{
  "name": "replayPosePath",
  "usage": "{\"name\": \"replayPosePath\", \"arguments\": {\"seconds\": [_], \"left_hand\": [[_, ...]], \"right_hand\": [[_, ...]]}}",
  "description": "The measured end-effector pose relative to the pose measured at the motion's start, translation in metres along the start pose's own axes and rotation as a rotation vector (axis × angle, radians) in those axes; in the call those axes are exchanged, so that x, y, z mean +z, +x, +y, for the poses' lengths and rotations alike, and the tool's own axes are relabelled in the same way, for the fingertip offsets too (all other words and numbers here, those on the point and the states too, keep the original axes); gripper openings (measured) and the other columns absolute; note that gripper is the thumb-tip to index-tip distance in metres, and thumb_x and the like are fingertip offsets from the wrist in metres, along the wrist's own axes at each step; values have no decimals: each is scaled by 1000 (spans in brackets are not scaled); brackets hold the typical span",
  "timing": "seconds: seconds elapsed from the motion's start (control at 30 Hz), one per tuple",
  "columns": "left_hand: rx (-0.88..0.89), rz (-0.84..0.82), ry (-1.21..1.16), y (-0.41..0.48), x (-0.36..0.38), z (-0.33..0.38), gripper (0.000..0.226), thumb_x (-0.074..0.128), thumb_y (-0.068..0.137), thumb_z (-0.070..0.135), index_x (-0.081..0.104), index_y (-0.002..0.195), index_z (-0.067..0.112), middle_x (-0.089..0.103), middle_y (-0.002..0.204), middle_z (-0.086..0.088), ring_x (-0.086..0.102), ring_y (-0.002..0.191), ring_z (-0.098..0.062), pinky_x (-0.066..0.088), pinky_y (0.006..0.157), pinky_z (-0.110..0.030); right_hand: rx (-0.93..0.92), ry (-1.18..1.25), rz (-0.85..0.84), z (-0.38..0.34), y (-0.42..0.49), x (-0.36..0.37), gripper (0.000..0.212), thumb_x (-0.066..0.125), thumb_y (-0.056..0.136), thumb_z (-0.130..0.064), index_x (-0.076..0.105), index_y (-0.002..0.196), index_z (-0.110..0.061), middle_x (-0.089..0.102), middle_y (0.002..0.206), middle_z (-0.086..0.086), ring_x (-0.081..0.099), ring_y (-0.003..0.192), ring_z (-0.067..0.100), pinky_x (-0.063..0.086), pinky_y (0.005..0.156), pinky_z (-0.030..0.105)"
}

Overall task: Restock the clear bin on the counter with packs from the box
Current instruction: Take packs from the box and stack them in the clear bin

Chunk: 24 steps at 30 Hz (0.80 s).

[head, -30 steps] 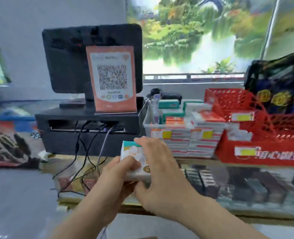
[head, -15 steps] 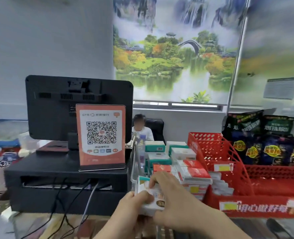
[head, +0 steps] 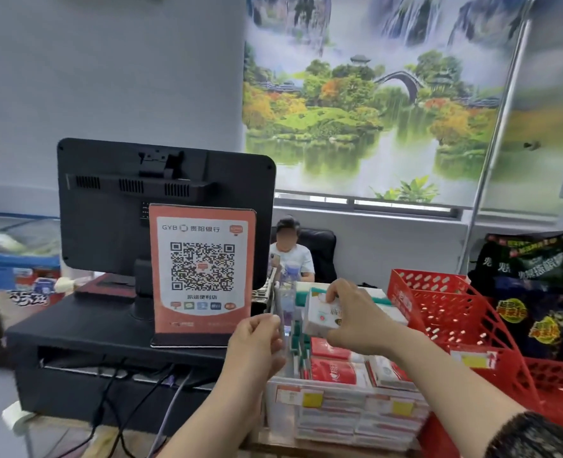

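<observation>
Landscape mural (head: 372, 110) ahead, and my right hand (head: 356, 322) pinches a white pack (head: 319, 317) top and bottom, directly above the clear bin (head: 333, 421) — free slot looks straight below — while my left hand (head: 257, 345) grips its left wall.

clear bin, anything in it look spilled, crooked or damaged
Nothing stands out. The clear bin sits upright, its packs stacked in rows. The right hand holds a white pack over it; the left hand holds its left wall.

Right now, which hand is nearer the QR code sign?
Left. The left hand is just right of the QR code sign; the right hand holds a pack farther right, over the clear bin.
</observation>
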<state>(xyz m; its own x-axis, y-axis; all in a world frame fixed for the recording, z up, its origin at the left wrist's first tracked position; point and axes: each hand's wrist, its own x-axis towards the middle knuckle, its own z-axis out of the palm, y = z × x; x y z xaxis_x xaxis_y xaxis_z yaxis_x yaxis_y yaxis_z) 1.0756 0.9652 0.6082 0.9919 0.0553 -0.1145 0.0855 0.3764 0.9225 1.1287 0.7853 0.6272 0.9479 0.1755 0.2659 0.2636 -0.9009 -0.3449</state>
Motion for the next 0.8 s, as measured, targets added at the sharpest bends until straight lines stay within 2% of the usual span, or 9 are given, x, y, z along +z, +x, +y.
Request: {"name": "replayPosePath", "arguments": {"seconds": [0.13, 0.27, 0.37, 0.47, 0.63, 0.8], "left_hand": [[84, 95, 66, 1, -9, -4, 9, 54, 93, 10, 62, 95, 14, 62, 85, -10, 60, 77, -21, 51, 69, -33], [110, 104, 90, -7, -16, -7, 11, 54, 92, 3, 63, 92, 9, 62, 78, -10, 60, 68, -20, 50, 59, -28], [130, 104, 97, -13, -19, -9, 12, 54, 92, 0, 63, 91, 7, 63, 75, -9, 61, 65, -20, 50, 58, -28], [138, 104, 105, -15, -22, -12, 14, 54, 92, -1, 64, 89, 8, 64, 66, -5, 61, 61, -19, 51, 53, -26], [122, 93, 96, -11, -21, -19, 15, 53, 92, -1, 64, 88, 8, 65, 69, -5, 61, 56, -15, 51, 48, -23], [96, 92, 93, -3, -20, -25, 16, 51, 93, 0, 64, 91, 9, 64, 71, -5, 62, 57, -15, 50, 50, -24]], "right_hand": [[31, -93, -53, 25, 42, 5, 53, 75, 72, -34, 34, 104, -28, 43, 117, -1, 39, 103, 17, 42, 90, 35], [34, -160, -88, 42, 75, 25, 52, 72, 73, -44, 34, 104, -28, 44, 123, 2, 40, 109, 21, 42, 93, 42], [37, -177, -102, 51, 91, 41, 53, 71, 72, -48, 36, 106, -27, 45, 125, 1, 40, 114, 23, 42, 95, 45], [42, -156, -112, 58, 96, 52, 53, 67, 74, -56, 37, 105, -26, 44, 122, 1, 40, 113, 23, 40, 94, 44], [40, -137, -110, 66, 102, 61, 38, 68, 77, -25, 38, 100, -27, 44, 121, 1, 33, 101, 16, 38, 88, 34], [40, -147, -136, 67, 104, 62, 37, 68, 77, -21, 39, 100, -28, 40, 124, 2, 34, 108, 20, 37, 95, 37]]}}
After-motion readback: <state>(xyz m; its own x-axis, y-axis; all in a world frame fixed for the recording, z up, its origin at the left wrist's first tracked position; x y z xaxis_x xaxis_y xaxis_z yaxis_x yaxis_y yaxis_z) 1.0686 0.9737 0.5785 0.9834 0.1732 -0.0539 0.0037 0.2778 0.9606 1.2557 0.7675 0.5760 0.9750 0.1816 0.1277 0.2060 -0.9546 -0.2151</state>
